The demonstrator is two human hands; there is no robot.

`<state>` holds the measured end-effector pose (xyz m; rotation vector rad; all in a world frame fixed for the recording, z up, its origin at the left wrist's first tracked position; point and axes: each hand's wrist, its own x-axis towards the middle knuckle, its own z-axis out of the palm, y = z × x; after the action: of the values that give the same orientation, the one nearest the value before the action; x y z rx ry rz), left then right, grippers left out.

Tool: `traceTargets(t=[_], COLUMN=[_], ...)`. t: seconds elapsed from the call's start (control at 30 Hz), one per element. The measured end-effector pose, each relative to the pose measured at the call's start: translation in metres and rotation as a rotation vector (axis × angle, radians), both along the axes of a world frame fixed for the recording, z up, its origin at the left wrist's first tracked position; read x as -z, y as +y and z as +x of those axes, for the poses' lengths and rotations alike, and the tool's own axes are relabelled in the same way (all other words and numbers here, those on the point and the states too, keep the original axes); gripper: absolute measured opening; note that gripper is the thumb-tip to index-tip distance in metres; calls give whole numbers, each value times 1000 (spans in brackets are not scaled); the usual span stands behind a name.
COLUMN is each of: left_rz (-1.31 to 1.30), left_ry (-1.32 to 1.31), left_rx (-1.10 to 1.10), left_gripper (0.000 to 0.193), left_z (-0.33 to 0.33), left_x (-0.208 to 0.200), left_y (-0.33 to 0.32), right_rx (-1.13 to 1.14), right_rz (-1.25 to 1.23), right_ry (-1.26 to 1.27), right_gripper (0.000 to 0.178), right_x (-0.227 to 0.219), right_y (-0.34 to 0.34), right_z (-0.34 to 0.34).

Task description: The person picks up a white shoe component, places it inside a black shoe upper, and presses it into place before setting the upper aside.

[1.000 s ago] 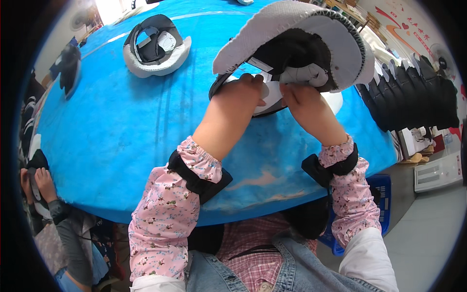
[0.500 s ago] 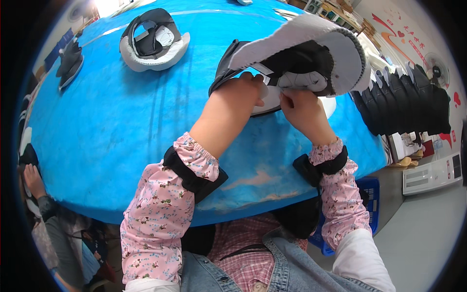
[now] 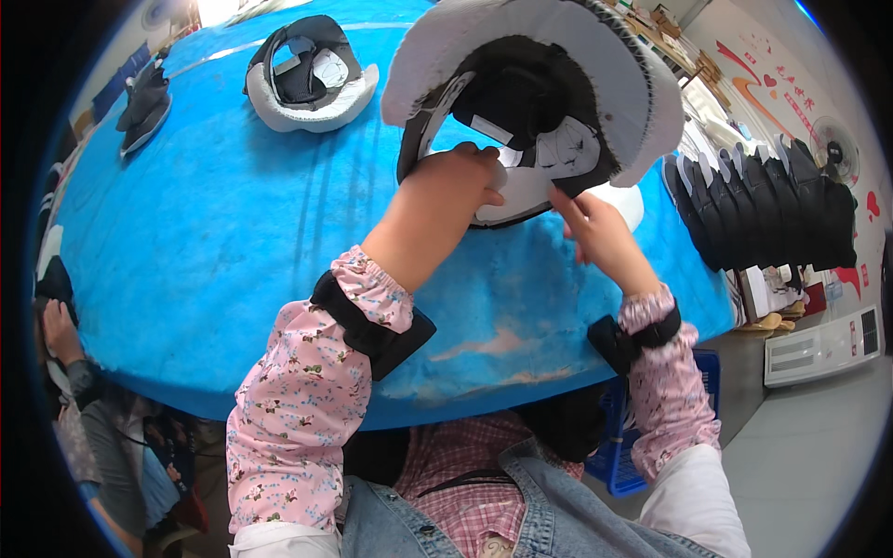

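In the head view, a black shoe upper (image 3: 609, 107) with a broad white lining flared outward stands over the blue table. Dark stitching runs along its rim, and a white label shows inside the opening. My left hand (image 3: 456, 186) grips its near edge, fingers reaching into the opening. At the edge's right side, my right hand (image 3: 600, 232) has its fingers partly curled, one tip at the white lining. Whatever small thing it pinches, if any, cannot be made out. A white rounded piece (image 3: 628, 206) lies partly hidden beneath the upper.
Another black-and-white upper (image 3: 312, 112) sits farther left on the blue table (image 3: 223, 279), with a dark one (image 3: 144, 107) at the left edge. Several black uppers (image 3: 763, 209) stand in a row at right. A blue crate (image 3: 619, 456) is below. Another person's hand (image 3: 61, 330) shows at left.
The upper has tipped up, showing more of its opening and lining. My right hand has shifted slightly right and down, away from the middle; my left hand keeps its grip.
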<state>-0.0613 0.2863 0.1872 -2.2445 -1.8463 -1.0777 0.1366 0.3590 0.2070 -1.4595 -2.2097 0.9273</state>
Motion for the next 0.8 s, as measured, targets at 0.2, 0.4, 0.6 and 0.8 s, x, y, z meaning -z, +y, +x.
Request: traceTargets(t=[0.2,0.4,0.6,0.8], left_rz=[56,63,109,357], left_ry=[-106,-132,-117,224], left_rx=[85,67,105,1], left_gripper=[36,34,24,15], left_z=[-6,-11,-21,-29], left_x=[1,0,8,22], left_y=[-4,-5,-19,-17], right_rx=[8,-166,-333,-387], right_rz=[-139,605,924,1041], right_ry=[282,-135,-208,-379], right_gripper=[42,28,23,27], right_x=[37,43,27,29], right_y=[17,8,2,10], right_z=[-30,-36,-47,-48])
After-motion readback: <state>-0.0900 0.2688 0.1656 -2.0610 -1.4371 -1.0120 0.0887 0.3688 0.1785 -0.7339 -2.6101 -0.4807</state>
